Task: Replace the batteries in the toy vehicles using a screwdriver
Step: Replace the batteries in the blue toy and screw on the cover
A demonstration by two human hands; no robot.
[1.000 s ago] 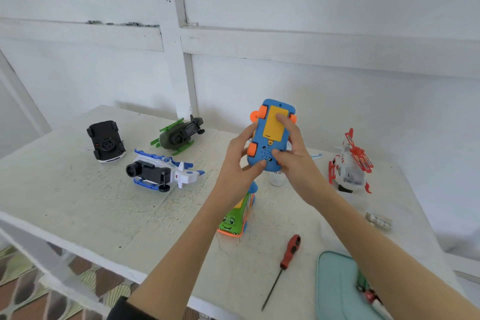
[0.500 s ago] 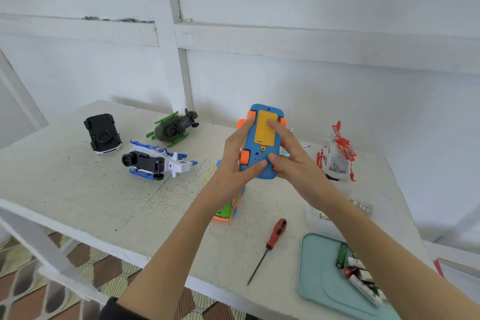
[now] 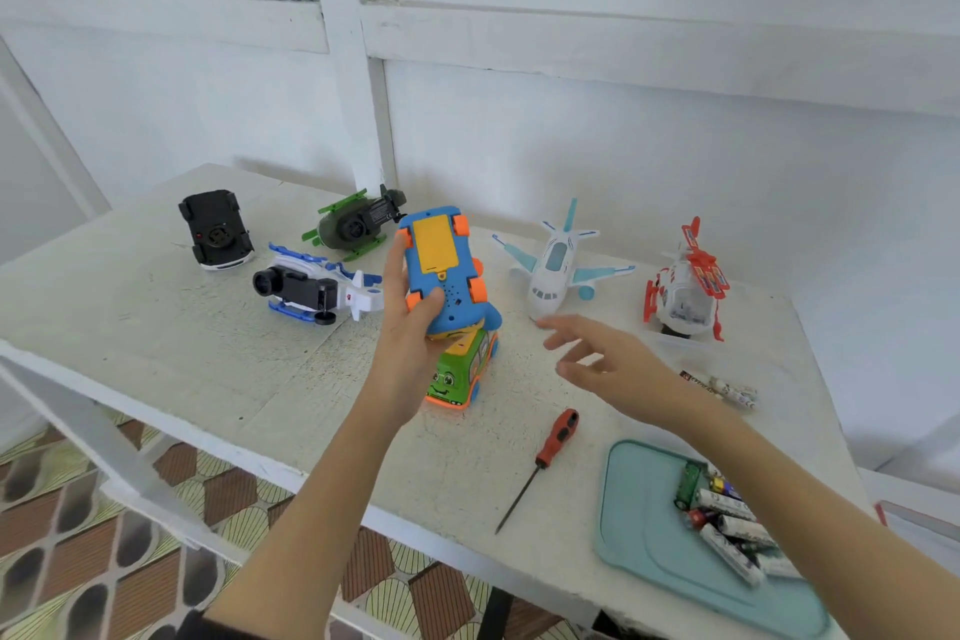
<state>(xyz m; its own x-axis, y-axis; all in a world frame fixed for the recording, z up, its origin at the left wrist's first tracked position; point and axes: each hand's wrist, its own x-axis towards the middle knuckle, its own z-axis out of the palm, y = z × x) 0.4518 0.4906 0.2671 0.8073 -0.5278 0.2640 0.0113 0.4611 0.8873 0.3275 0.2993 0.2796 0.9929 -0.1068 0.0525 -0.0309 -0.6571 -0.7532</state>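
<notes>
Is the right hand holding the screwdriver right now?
No, the right hand hovers open above the table, while the screwdriver lies untouched on the tabletop nearer the person.

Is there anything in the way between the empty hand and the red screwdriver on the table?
No, nothing visible blocks it. The right hand hovers open above the table, and the screwdriver lies below it on bare tabletop. The green bus sits off to the left, and the teal tray to the right.

You work in a plain home room, not a workshop. A rough white table (image 3: 156, 327) stands against white panelled walls (image 3: 623, 146) over patterned floor tiles (image 3: 78, 535).
</notes>
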